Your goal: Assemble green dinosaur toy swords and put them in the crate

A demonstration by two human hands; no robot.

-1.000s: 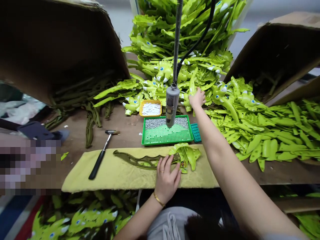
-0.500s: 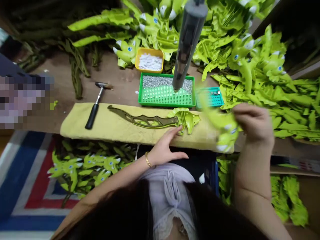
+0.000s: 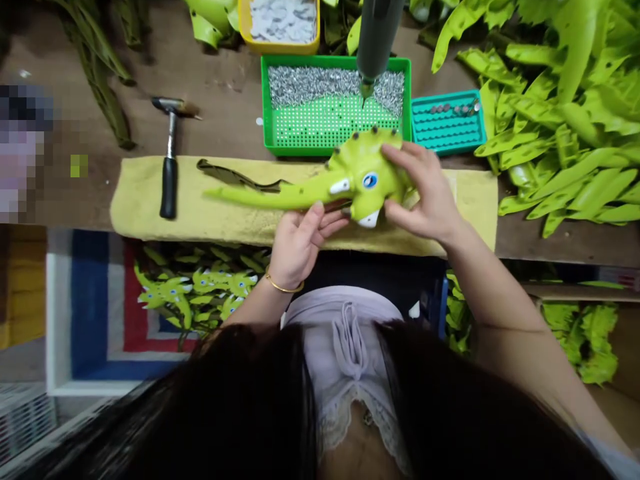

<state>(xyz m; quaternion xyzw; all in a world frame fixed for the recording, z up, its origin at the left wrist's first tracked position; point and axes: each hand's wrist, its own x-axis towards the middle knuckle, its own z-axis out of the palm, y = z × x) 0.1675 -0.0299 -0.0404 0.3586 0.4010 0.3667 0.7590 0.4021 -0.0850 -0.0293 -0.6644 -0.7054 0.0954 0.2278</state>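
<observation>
Both my hands hold a lime-green plastic dinosaur piece point(image 3: 360, 175) with a blue eye, white horns and a long tapering tail, just above a yellow cloth pad point(image 3: 140, 200). My right hand point(image 3: 421, 193) grips its head from above and the side. My left hand point(image 3: 304, 245), with a gold bracelet, curls under its neck. A dark olive sword-shaped piece point(image 3: 235, 177) lies on the pad, partly hidden beneath the green tail. Its far end is hidden near my left fingers.
A green pegged tray point(image 3: 335, 61) with silver rivets stands beyond the pad, under a grey press tool point(image 3: 377, 37). Nearby are a teal tray point(image 3: 447, 123), a yellow tray point(image 3: 280, 47) and a hammer point(image 3: 170, 157). Green pieces lie heaped to the right.
My right hand has brought the green dinosaur piece from the right to above the pad, and my left hand now holds it too. The view has tilted further down.
</observation>
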